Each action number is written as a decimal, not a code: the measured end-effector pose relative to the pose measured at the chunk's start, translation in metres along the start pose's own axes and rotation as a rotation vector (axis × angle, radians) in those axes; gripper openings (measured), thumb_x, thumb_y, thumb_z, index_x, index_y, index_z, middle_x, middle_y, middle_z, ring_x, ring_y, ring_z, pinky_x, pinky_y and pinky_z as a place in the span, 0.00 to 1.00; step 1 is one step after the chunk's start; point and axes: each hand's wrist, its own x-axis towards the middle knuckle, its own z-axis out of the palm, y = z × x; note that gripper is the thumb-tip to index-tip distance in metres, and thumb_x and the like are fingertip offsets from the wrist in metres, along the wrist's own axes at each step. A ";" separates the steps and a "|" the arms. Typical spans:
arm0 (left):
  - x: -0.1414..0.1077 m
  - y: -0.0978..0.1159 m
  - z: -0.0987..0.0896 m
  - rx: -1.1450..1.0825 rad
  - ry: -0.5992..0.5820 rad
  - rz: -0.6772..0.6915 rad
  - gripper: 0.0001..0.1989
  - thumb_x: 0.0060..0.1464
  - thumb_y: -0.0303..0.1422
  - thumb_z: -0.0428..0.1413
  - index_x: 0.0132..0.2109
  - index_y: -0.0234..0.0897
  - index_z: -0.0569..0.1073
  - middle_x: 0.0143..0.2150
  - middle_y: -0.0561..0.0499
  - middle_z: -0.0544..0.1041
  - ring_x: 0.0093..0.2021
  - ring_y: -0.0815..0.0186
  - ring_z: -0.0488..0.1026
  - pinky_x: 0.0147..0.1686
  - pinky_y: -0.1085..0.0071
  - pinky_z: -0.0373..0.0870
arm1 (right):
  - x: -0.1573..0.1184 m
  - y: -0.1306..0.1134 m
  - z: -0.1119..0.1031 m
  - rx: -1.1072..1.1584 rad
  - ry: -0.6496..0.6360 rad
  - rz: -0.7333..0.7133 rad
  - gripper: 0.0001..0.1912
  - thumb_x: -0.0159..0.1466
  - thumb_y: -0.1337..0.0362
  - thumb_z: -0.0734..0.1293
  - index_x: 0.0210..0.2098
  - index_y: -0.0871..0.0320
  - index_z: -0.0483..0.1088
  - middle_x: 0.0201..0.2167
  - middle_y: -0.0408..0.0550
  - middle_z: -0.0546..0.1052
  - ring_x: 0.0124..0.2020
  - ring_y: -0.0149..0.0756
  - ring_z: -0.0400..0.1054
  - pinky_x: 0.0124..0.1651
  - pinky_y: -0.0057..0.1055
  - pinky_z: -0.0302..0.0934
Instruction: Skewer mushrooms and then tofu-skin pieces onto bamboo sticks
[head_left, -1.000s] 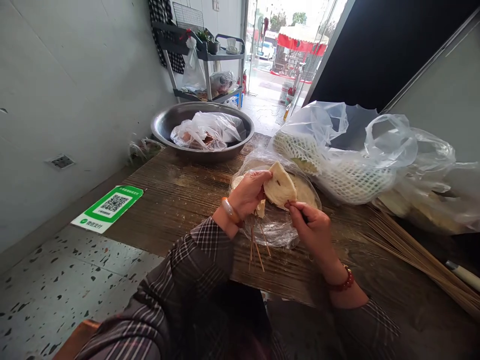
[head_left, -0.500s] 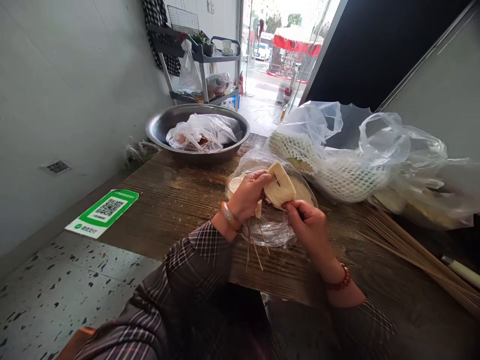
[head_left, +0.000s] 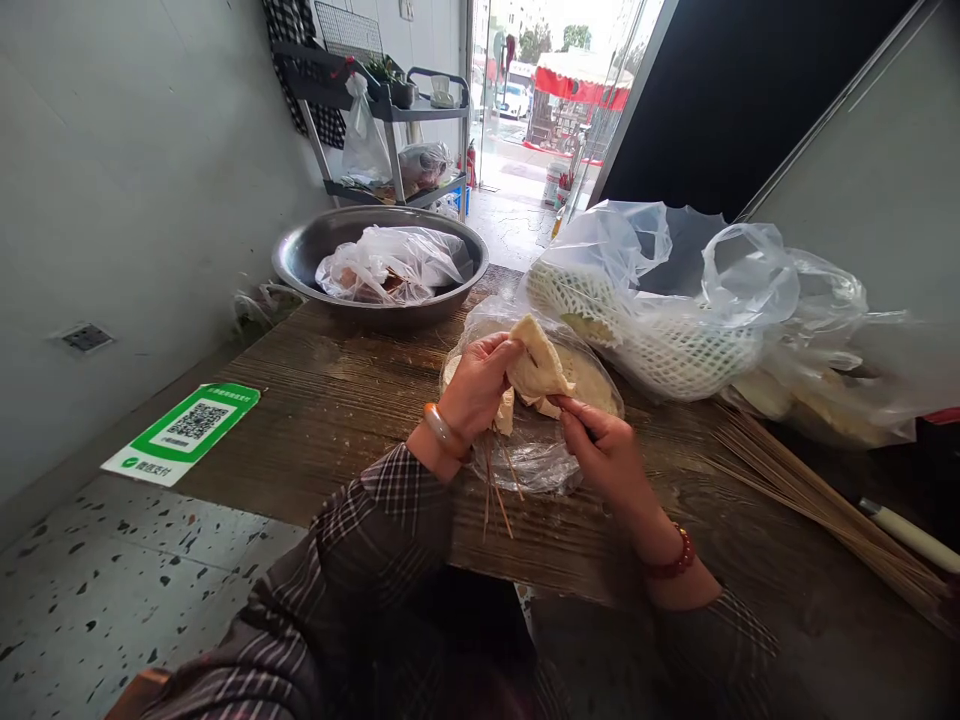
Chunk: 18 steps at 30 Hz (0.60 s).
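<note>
Raised over the table is a pale, square tofu slice (head_left: 538,358) with a dark slit in its face. My left hand (head_left: 480,385) pinches its left side between thumb and fingers. At the lower right corner, the closed fingertips of my right hand (head_left: 602,445) grip the slice; whether anything else is inside that hand is hidden. Beneath both hands lies a clear plastic bag (head_left: 536,462) with more pale slices (head_left: 592,385) on it. Several thin wooden skewers (head_left: 496,490) stick out below my left hand, with pale pieces at their upper ends.
A wide metal basin (head_left: 289,262) holding a plastic bag stands at the back left. Bags with net-wrapped produce (head_left: 694,350) sit at the back right. Loose skewers (head_left: 795,475) and a pale-handled tool (head_left: 911,535) lie at right, a QR card (head_left: 184,430) at left.
The tofu slice has tilted and folded, its lower right corner drawn out to a point by my right hand. My left hand keeps its hold. The view has shifted slightly.
</note>
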 end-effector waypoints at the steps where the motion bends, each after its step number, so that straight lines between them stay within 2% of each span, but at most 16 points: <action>1: 0.000 0.000 0.000 0.004 0.006 0.005 0.13 0.45 0.38 0.66 0.34 0.33 0.76 0.29 0.52 0.76 0.29 0.70 0.71 0.31 0.75 0.68 | 0.000 -0.001 0.000 0.001 -0.010 0.001 0.18 0.67 0.59 0.63 0.50 0.58 0.80 0.28 0.48 0.81 0.31 0.41 0.75 0.30 0.33 0.67; 8: 0.001 -0.002 0.001 0.096 0.035 0.088 0.15 0.43 0.38 0.68 0.35 0.34 0.75 0.31 0.53 0.75 0.31 0.71 0.70 0.32 0.75 0.67 | 0.001 -0.002 -0.001 0.028 0.021 0.050 0.18 0.67 0.57 0.62 0.48 0.57 0.80 0.22 0.45 0.76 0.26 0.37 0.71 0.28 0.32 0.65; 13: 0.002 -0.002 0.002 0.305 0.074 0.186 0.12 0.45 0.37 0.67 0.34 0.35 0.76 0.30 0.54 0.74 0.30 0.71 0.67 0.30 0.75 0.64 | 0.001 0.000 -0.001 0.073 0.026 0.123 0.18 0.67 0.56 0.63 0.45 0.60 0.78 0.18 0.41 0.70 0.20 0.32 0.63 0.25 0.28 0.59; 18: 0.000 -0.004 0.004 0.370 0.028 0.161 0.12 0.47 0.38 0.65 0.33 0.34 0.76 0.28 0.53 0.73 0.28 0.71 0.65 0.29 0.75 0.61 | 0.002 0.003 0.001 0.124 0.044 0.180 0.16 0.66 0.55 0.64 0.40 0.61 0.77 0.18 0.39 0.68 0.19 0.29 0.60 0.24 0.27 0.55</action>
